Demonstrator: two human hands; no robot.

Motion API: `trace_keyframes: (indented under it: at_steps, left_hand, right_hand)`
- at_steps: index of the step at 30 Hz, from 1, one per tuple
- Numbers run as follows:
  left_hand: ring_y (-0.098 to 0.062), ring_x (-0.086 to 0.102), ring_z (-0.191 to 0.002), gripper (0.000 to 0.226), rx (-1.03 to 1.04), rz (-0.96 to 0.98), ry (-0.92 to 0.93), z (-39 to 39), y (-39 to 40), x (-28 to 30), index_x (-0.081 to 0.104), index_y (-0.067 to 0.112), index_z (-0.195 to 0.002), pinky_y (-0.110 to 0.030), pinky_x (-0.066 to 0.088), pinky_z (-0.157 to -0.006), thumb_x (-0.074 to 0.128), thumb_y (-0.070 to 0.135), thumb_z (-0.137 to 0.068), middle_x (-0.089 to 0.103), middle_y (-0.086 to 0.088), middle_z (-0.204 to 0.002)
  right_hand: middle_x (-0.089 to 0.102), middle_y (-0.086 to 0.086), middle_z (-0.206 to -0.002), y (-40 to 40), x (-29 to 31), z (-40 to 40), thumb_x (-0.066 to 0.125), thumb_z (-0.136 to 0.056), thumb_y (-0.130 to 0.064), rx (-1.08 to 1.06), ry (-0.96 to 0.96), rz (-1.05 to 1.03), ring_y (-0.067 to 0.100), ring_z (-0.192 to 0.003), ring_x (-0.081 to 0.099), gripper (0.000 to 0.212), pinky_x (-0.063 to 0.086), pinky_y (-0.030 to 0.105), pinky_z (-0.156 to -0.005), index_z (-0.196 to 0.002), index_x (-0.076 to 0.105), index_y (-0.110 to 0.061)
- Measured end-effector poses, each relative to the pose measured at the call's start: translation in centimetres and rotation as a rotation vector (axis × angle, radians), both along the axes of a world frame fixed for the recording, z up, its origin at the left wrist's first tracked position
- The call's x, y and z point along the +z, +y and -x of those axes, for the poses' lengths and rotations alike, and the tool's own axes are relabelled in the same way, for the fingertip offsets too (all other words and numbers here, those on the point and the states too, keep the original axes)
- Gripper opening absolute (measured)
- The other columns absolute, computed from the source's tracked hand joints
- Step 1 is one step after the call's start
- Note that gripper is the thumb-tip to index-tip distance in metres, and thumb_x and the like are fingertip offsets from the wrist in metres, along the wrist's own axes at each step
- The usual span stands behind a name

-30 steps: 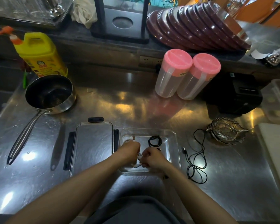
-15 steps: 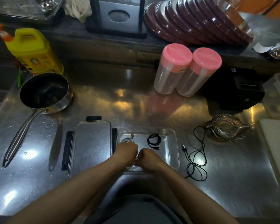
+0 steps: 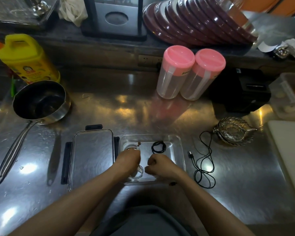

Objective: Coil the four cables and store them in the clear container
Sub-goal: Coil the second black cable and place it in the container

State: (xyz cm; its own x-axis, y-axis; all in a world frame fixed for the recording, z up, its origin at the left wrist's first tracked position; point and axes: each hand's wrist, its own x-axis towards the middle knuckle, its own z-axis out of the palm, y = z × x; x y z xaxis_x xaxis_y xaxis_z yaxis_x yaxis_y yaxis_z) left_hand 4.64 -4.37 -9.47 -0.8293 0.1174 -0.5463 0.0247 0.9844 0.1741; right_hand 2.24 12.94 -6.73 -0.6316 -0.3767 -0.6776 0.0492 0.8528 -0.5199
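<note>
inside container [image 3: 180, 142], three cables, two hands

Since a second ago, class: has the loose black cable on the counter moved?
No. The loose black cable still lies uncoiled between the right wall of the clear container and the silver dish, as before.

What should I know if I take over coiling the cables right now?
Left hand: over the clear container, on a white cable; grip unclear.
Right hand: fingers curled beside that cable, seems to hold nothing.
Done: a coiled black cable and a coiled white cable lie inside.
Left: settle the white one, then coil the loose black cable lying on the counter to the right. The lid lies to the left.
</note>
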Motion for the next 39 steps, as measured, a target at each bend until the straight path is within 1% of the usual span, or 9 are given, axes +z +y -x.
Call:
trace_keyframes:
  at_steps: [5,10,16,20,27,31,34,36,39]
  left_hand:
    - [-0.022,0.059,-0.069,0.016,0.038,-0.052,0.014,0.0,-0.1,0.3,0.073,0.012,-0.088,-0.033,0.051,-0.06,0.076,0.005,-0.074,0.068,-0.007,-0.091]
    - [-0.025,0.066,-0.077,0.015,0.015,-0.004,0.119,0.1,0.8,1.0,0.072,0.017,-0.091,-0.036,0.056,-0.068,0.057,0.018,-0.089,0.071,-0.005,-0.092]
    - [-0.018,0.066,-0.073,0.025,0.063,-0.259,0.105,1.1,4.5,3.4,0.067,0.021,-0.085,-0.037,0.059,-0.07,0.05,0.038,-0.087,0.07,0.003,-0.082]
    - [-0.011,0.068,-0.072,0.024,0.084,-0.525,0.023,1.6,6.8,4.9,0.07,0.019,-0.084,-0.04,0.06,-0.07,0.055,0.037,-0.088,0.074,0.004,-0.08]
    - [0.002,0.065,-0.068,0.02,0.138,-0.801,0.042,2.3,10.6,7.4,0.075,0.021,-0.083,-0.028,0.055,-0.071,0.061,0.03,-0.095,0.072,0.009,-0.074]
    - [-0.012,0.068,-0.074,0.033,0.329,-1.066,-0.075,2.8,12.8,9.8,0.074,0.016,-0.097,-0.036,0.058,-0.073,0.055,0.043,-0.1,0.075,-0.009,-0.09]
    - [-0.016,0.07,-0.091,0.044,0.386,-1.224,-0.152,3.6,14.3,11.7,0.075,0.018,-0.106,-0.036,0.055,-0.085,0.049,0.054,-0.1,0.076,-0.006,-0.099]
    - [-0.017,0.071,-0.095,0.041,0.401,-1.274,-0.113,4.1,14.7,13.2,0.075,0.016,-0.109,-0.036,0.056,-0.088,0.049,0.047,-0.102,0.076,-0.008,-0.102]
    - [-0.02,0.071,-0.1,0.038,0.436,-1.405,-0.051,4.5,14.7,15.5,0.072,0.005,-0.114,-0.029,0.056,-0.09,0.044,0.03,-0.107,0.075,-0.01,-0.106]
  right_hand:
    - [0.073,-0.003,-0.089,5.2,5.2,1.1,0.073,-0.094,-0.025,-0.39,0.128,0.299,0.009,-0.075,0.07,0.012,0.052,0.015,-0.061,-0.103,0.071,-0.018]
    - [0.073,0.008,-0.082,11.7,4.3,1.6,0.066,-0.096,-0.019,-0.776,0.403,0.216,0.017,-0.068,0.067,0.009,0.053,0.038,-0.067,-0.089,0.068,-0.015]
    - [0.058,0.019,-0.123,15.3,-3.4,0.2,0.061,-0.095,-0.045,-0.431,0.384,-0.421,0.038,-0.111,0.059,0.047,0.053,0.044,-0.087,-0.124,0.06,-0.009]
    - [0.057,0.015,-0.126,15.4,-5.2,-0.9,0.055,-0.099,-0.031,-0.234,0.497,-0.471,0.034,-0.114,0.058,0.032,0.054,0.042,-0.086,-0.126,0.062,-0.015]
    - [0.063,0.001,-0.076,15.2,0.0,-0.8,0.062,-0.091,-0.027,-0.508,0.693,-0.135,0.025,-0.075,0.062,0.017,0.049,0.04,-0.067,-0.078,0.059,-0.017]
    - [0.064,0.003,-0.073,14.4,6.6,-1.4,0.063,-0.099,-0.015,-0.72,0.572,0.364,0.01,-0.067,0.058,0.015,0.047,0.031,-0.065,-0.084,0.062,-0.019]
    - [0.066,0.016,-0.076,13.4,10.6,-1.7,0.061,-0.101,-0.008,-0.661,0.516,0.607,0.029,-0.067,0.062,0.009,0.05,0.041,-0.064,-0.094,0.067,-0.008]
    - [0.067,0.02,-0.077,12.9,12.0,-1.6,0.058,-0.103,-0.006,-0.657,0.46,0.709,0.041,-0.066,0.059,0.011,0.051,0.048,-0.063,-0.101,0.068,-0.003]
    - [0.059,0.015,-0.072,12.2,13.3,-1.6,0.053,-0.105,-0.008,-0.707,0.331,0.858,0.027,-0.057,0.051,0.018,0.045,0.033,-0.052,-0.097,0.062,0.006]
